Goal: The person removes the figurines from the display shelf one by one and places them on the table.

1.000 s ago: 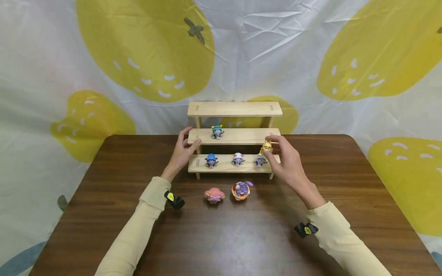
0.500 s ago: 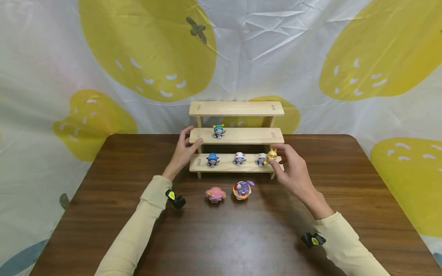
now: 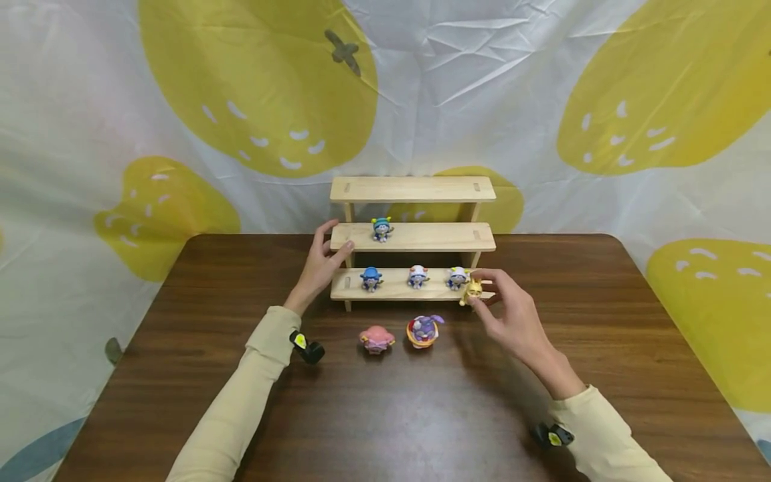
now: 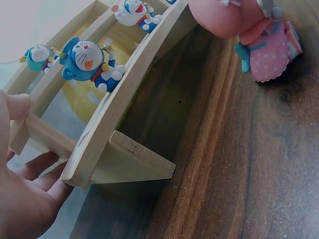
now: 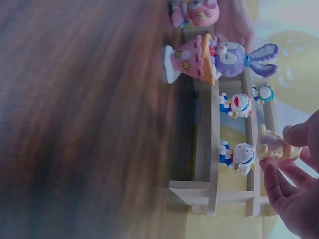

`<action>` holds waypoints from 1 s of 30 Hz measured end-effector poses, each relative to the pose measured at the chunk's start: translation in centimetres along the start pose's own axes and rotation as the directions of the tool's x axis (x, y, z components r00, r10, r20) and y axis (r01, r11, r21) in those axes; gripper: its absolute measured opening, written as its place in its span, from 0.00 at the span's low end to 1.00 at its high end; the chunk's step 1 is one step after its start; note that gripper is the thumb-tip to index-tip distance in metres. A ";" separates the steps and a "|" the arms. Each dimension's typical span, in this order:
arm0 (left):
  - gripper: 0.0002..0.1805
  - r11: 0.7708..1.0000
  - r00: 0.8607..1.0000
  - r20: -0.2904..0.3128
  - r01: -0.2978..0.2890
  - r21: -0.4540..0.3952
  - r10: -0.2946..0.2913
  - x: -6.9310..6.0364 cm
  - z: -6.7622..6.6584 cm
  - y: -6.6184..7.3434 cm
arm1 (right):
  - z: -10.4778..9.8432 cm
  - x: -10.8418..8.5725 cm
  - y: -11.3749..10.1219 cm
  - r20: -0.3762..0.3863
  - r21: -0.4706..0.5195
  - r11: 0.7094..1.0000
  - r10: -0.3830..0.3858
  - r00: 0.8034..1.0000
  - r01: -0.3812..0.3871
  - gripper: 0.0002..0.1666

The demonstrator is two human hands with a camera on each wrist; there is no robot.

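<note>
In the head view my left hand (image 3: 318,269) grips the left end of the middle board of a three-tier wooden display shelf (image 3: 440,237), thumb on top. My right hand (image 3: 517,320) pinches a small yellow figurine (image 3: 474,290) in front of the bottom tier's right end; the right wrist view shows this figurine (image 5: 274,146) between thumb and fingers. Beside it on that tier sits a white-and-blue cat figurine (image 3: 457,278). Another white cat figurine (image 3: 417,277) and a blue one (image 3: 371,279) sit farther left. A teal-capped figurine (image 3: 381,229) is on the middle tier.
On the brown table (image 3: 397,415), before the shelf, stand a pink figurine (image 3: 376,340) and a purple rabbit in a cone-shaped cup (image 3: 423,331). A white curtain with yellow fruit print (image 3: 259,87) hangs behind the table.
My right hand has carried the yellow figurine down and slightly right, from above the bottom tier's right figurine to that tier's front edge. My left hand keeps its hold on the shelf.
</note>
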State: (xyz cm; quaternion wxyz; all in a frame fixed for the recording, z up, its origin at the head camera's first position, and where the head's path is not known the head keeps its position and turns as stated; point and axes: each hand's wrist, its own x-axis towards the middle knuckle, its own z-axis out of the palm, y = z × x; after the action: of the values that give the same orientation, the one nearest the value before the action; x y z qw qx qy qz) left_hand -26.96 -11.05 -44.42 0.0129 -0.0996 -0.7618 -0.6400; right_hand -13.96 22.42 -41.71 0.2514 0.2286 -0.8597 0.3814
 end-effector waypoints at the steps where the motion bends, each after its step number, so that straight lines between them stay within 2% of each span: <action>1: 0.36 1.000 1.000 0.001 0.001 0.004 -0.001 0.0 0.0 -0.1 | 0.0 -0.2 0.0 0.003 0.003 1.000 0.001 1.000 -0.001 0.25; 7: 0.37 1.000 1.000 0.009 0.018 0.017 -0.019 0.1 -0.2 0.0 | 0.1 -1.3 0.0 0.043 0.008 0.999 0.031 0.999 -0.031 0.25; 13: 0.36 0.999 0.999 0.024 0.032 0.016 -0.033 -1.5 -0.1 3.1 | 0.4 -2.2 0.0 0.086 0.036 0.996 0.082 0.993 -0.085 0.25; 15: 0.35 1.000 0.999 0.025 0.028 0.006 -0.028 -1.9 0.0 3.7 | 0.5 -2.5 0.0 0.101 0.032 0.995 0.095 0.990 -0.098 0.25; 26: 0.35 1.000 1.000 0.022 0.015 -0.004 -0.015 -1.6 0.0 3.5 | 1.1 -3.7 0.5 0.172 0.023 0.993 0.108 0.979 -0.113 0.25; 30: 0.36 1.000 1.000 0.015 0.014 -0.009 -0.014 -0.6 0.0 1.6 | 1.3 -4.1 0.7 0.186 0.018 0.991 0.127 0.974 -0.133 0.25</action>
State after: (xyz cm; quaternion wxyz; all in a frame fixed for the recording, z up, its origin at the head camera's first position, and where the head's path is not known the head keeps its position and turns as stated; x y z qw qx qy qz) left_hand -26.06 -10.89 -42.95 0.0023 -0.0991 -0.7596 -0.6428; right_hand -11.59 22.67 -45.33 0.1415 0.2099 -0.8866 0.3872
